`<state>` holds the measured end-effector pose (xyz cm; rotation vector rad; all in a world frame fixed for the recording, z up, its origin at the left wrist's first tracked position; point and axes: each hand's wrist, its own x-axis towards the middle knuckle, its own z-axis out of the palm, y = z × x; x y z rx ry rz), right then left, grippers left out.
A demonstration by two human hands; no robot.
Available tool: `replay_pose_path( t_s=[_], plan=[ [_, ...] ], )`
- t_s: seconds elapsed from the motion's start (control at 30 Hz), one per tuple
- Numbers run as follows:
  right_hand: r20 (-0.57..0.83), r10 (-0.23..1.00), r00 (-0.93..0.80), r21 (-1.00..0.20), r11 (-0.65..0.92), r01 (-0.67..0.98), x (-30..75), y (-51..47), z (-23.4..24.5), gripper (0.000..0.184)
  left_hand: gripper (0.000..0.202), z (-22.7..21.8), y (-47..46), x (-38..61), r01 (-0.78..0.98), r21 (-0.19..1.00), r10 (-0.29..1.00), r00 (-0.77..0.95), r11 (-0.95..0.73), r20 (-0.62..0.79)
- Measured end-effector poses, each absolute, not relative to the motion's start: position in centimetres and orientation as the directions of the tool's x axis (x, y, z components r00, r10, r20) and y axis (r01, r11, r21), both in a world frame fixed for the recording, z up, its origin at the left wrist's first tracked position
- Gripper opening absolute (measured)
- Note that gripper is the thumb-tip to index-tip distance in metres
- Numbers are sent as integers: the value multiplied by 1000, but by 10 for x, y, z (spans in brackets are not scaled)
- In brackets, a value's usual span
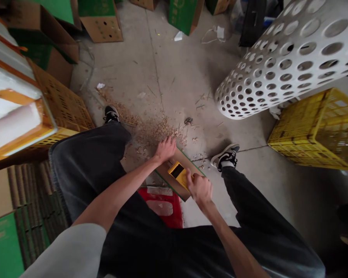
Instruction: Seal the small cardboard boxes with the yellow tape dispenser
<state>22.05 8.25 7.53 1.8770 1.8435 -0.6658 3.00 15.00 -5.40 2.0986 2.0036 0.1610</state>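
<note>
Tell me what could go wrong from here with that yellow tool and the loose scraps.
The left hand is on the cardboard piece near the front end of the yellow tool in the right hand; a slip forward might hit its fingers. The brown scraps scattered on the floor between the shoes might slide underfoot.

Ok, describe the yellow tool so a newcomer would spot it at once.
From the big white perforated column at upper right, look down and left to the green-edged brown cardboard between the person's legs. Over it, the right hand grips the yellow tool. Unlike the larger yellow crates, it is handheld and carries a dark panel.
</note>
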Motion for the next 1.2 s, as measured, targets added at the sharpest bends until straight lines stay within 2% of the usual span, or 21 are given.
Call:
replay_pose_path(
  t_s=[0.27, 0.4, 0.57, 0.87, 1.2],
  plan=[
    [-601, 798, -33, -39, 12, 999, 259, 67, 66, 68, 41, -50, 150, 29, 979, 192, 993, 82, -63, -89],
    [-563, 826, -31, -44, 8, 999, 260, 66, 59, 67, 42, -50, 149, 33, 975, 183, 989, 140, -129, -50],
    [-521, 853, -22, -70, -17, 997, 255, 60, 56, 66, 42, -57, 140, 53, 931, 235, 960, 278, -279, 36],
    [-551, 834, 27, -52, -67, 996, 248, 64, 64, 67, 37, -64, 125, 86, 880, 367, 950, 312, -301, 30],
    [-632, 775, 14, -58, -65, 996, 241, 75, 69, 77, 46, -60, 130, 86, 909, 260, 942, 335, -325, 6]
  ],
)
